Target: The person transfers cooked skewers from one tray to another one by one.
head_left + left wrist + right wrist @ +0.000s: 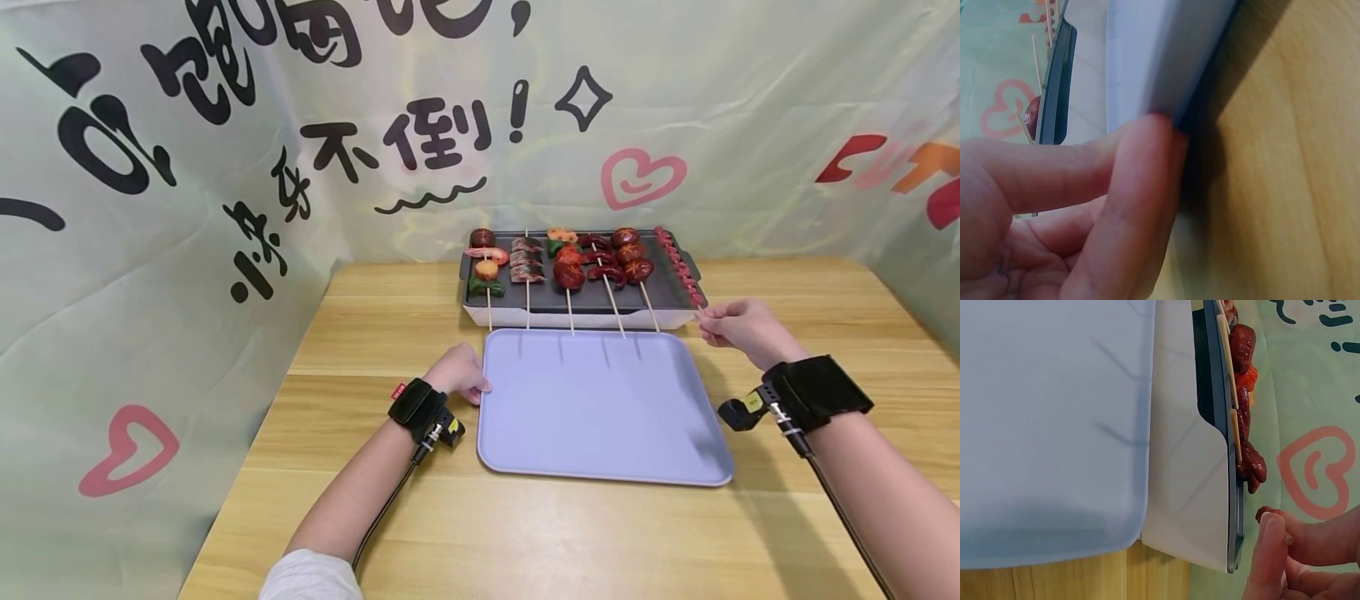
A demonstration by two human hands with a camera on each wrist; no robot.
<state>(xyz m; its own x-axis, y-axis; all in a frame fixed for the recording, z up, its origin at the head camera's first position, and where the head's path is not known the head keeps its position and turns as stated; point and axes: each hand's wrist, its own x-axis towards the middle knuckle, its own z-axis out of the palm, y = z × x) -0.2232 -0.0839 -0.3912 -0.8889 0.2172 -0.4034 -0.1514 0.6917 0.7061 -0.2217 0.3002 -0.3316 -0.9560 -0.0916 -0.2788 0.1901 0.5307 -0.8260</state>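
My left hand (459,372) pinches the left edge of a lavender tray (592,408), thumb and fingers on its rim in the left wrist view. Between thumb and fingertips, my right hand (746,327) holds the stick end of a skewer of small red pieces (678,265). That skewer lies along the right side of a dark grill pan (517,300) with a white base. In the right wrist view, the fingertips (1270,532) are just beyond the pan's corner, with a red piece showing between them.
Several other skewers lie on the pan, among them one with grey-striped slices (527,260) and one with round brown pieces (630,254). Their sticks overhang the tray's far rim. A printed cloth (525,192) hangs behind the wooden table (390,333).
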